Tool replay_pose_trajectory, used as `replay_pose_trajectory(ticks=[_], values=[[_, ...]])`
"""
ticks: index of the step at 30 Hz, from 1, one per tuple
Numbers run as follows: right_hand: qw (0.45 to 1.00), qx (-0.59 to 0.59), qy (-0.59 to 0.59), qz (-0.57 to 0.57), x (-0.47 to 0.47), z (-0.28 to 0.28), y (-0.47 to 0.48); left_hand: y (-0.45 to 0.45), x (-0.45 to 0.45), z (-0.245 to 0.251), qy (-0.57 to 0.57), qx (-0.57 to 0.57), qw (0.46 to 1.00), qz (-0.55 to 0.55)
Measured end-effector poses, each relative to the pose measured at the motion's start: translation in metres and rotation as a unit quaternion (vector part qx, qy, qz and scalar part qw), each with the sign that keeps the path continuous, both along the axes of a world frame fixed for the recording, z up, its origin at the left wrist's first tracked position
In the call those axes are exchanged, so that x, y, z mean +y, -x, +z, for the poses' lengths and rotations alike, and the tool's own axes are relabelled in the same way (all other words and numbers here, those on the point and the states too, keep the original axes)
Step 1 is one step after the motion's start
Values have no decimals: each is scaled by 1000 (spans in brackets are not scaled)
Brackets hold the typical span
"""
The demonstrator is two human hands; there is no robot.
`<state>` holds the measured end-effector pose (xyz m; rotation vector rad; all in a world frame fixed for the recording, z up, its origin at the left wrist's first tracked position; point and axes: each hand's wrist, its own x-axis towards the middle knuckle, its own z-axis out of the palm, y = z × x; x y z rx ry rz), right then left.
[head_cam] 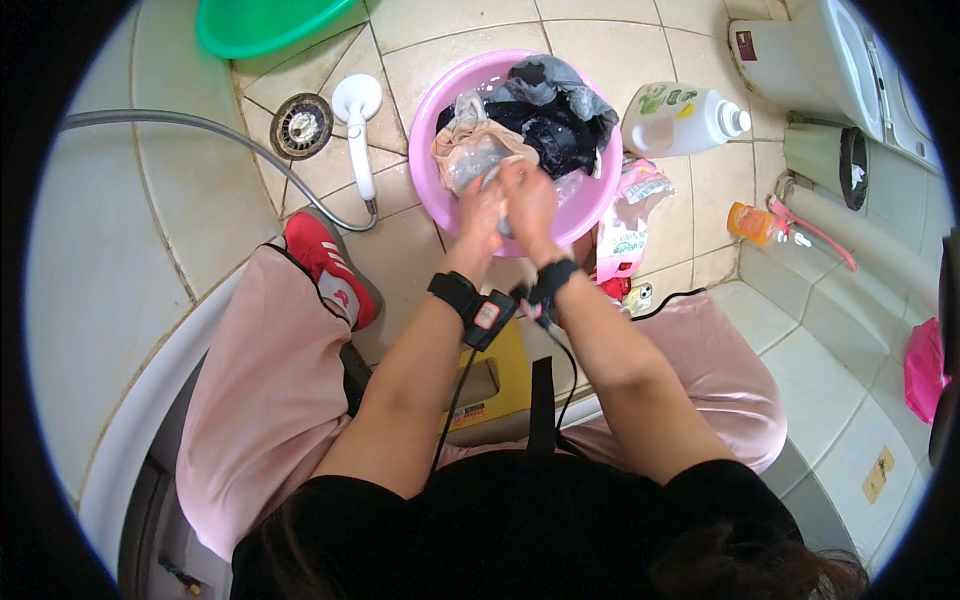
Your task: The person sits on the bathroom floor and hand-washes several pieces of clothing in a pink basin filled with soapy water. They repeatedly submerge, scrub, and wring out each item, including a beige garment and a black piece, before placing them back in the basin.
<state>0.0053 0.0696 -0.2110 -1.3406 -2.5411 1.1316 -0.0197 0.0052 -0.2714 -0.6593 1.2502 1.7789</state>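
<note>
A pink plastic basin stands on the tiled floor before me, with wet clothes in it. Both hands meet over its near part. My left hand and my right hand are closed on a wet grey cloth, bunched between them. Peach-coloured fabric lies around and just beyond this cloth. Behind it in the basin are a black garment and a grey garment. My fingers hide part of the cloth.
A white shower head with its hose lies left, near a round floor drain. To the right are a white detergent bottle, a pink plastic packet, a phone and an orange bottle. A green basin stands far left.
</note>
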Motion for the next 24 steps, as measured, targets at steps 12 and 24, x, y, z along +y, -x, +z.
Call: replay_pose_trajectory(ticks=[12, 24], values=[[997, 19, 55, -44, -7, -33, 10, 5, -7, -11, 76, -6, 996, 55], [988, 89, 109, -63, -8, -50, 2, 18, -15, -37, 17, -28, 998, 52]])
